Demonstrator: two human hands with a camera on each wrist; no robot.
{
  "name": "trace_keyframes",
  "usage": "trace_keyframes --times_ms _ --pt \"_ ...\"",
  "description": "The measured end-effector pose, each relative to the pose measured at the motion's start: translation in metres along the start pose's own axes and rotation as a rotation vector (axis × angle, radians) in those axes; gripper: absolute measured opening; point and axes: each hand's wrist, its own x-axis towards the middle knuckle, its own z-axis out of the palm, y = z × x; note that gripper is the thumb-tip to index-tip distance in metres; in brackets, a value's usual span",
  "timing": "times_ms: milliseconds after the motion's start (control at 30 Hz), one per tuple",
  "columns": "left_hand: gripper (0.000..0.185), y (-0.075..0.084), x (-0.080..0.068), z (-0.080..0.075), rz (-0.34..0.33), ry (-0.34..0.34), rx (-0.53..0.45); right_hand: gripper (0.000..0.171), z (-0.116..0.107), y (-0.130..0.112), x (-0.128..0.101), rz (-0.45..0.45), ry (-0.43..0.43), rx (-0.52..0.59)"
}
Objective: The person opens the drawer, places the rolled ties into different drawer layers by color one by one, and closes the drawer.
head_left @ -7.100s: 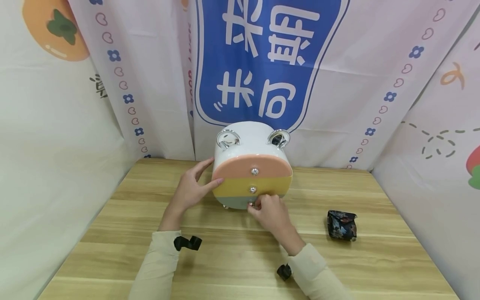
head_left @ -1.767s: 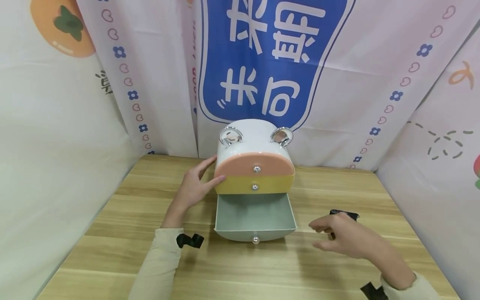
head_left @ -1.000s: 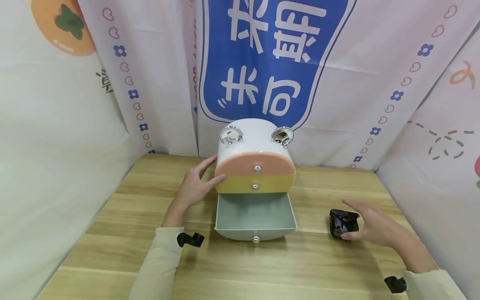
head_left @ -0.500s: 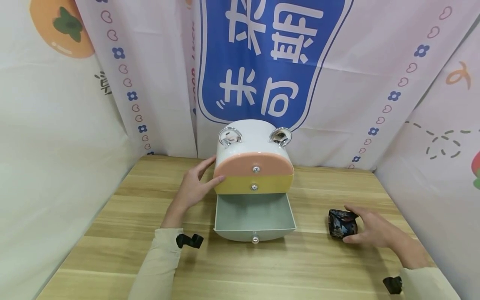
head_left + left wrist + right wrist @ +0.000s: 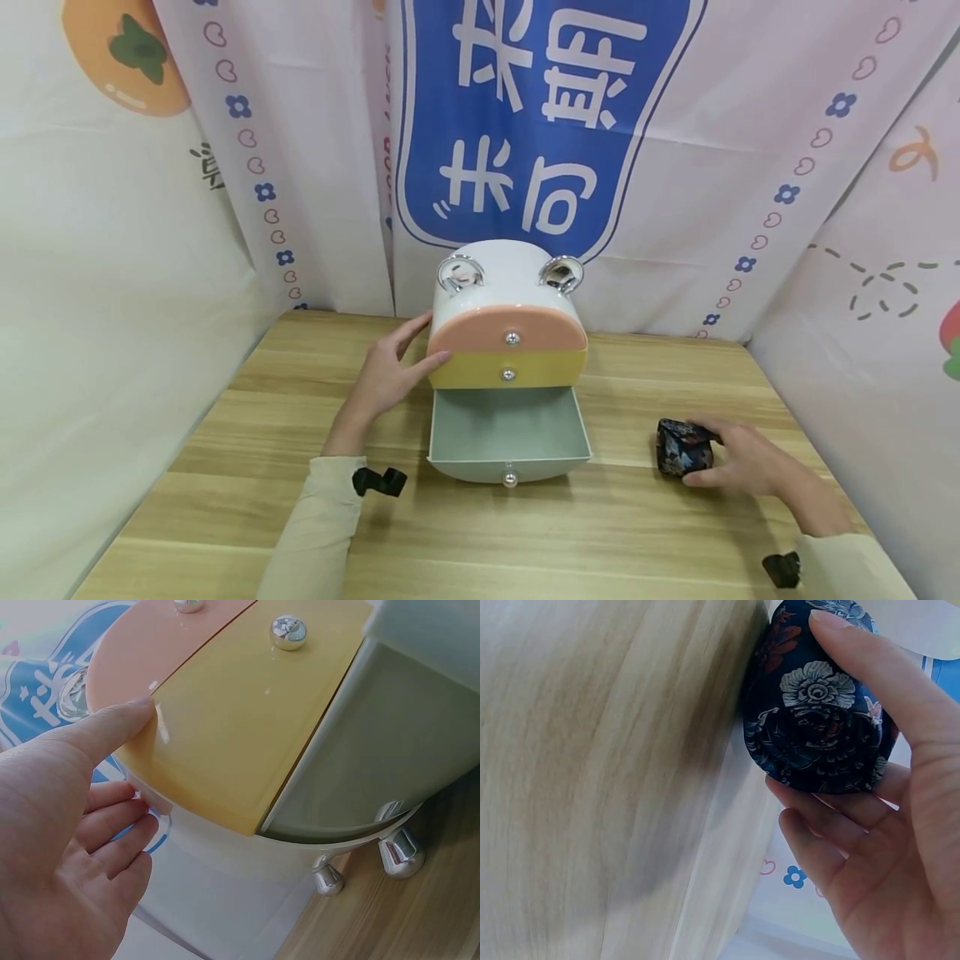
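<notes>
A small storage cabinet (image 5: 504,279) with peach, yellow and sage-green drawers stands at the back of the table. Its bottom green drawer (image 5: 510,429) is pulled out, with nothing visible inside. At the cabinet's left side is my left hand (image 5: 386,371), thumb on the yellow drawer front (image 5: 225,727) near the edge, fingers along the white side. To the right, a small dark floral pouch (image 5: 684,447) lies on the table. My right hand (image 5: 742,458) grips it between thumb and fingers; the right wrist view shows the thumb on the floral pouch (image 5: 817,727) and fingertips at its opposite side.
The wooden table (image 5: 600,533) extends around the cabinet. Chrome ear-like rings (image 5: 562,273) stick up from its top, and small chrome feet (image 5: 401,851) support it. A printed cloth (image 5: 525,125) hangs close behind, with pale side walls left and right.
The green drawer was shut with my right hand at its knob; now it stands out. My right hand has moved right and closed on the pouch. My left hand stays put.
</notes>
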Motion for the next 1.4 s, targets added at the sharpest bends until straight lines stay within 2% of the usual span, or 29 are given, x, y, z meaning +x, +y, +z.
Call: trace_keyframes --times_ms 233,467,733,1400 --pt "0.076 -0.001 0.000 0.000 0.025 0.004 -0.012 0.101 -0.003 -0.001 0.001 0.039 -0.046 0.014" --pt "0.075 -0.001 -0.001 0.000 0.030 0.006 -0.015 0.101 -0.005 0.000 0.005 0.054 -0.046 0.041" --pt "0.075 -0.002 -0.001 0.000 0.027 0.006 -0.017 0.100 -0.010 -0.010 0.010 0.024 -0.053 0.012" --pt "0.076 -0.001 0.000 0.000 0.036 0.007 -0.017 0.095 -0.035 -0.046 0.029 -0.061 -0.031 0.038"
